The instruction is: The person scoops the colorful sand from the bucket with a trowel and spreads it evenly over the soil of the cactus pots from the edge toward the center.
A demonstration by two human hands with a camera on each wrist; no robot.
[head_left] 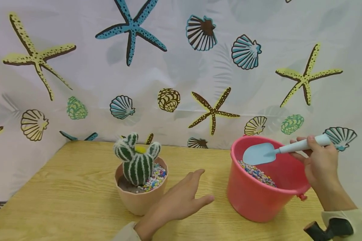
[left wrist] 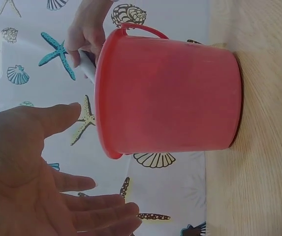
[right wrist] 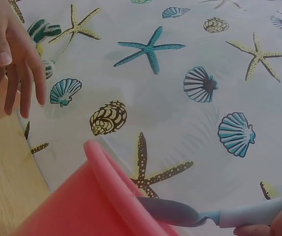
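In the head view my right hand (head_left: pixel 322 160) grips the white handle of a light-blue trowel (head_left: pixel 259 154), its blade tilted over the mouth of a pink bucket (head_left: pixel 256 201). Small multicoloured pebbles (head_left: pixel 259 174) lie inside the bucket. My left hand (head_left: pixel 181 201) is held out with straight, spread fingers between the bucket and a peach flower pot (head_left: pixel 138 201), touching nothing. A knitted green cactus (head_left: pixel 137 170) with white stripes stands in that pot. Similar pebbles (head_left: pixel 157 177) cover the right part of its brown filling. The left wrist view shows the left palm facing the bucket.
A wooden table (head_left: pixel 63 194) carries the pot and the bucket. Behind it hangs a white cloth (head_left: pixel 181 67) printed with starfish and shells. The bucket's handle (left wrist: pixel 148 29) hangs down at its side.
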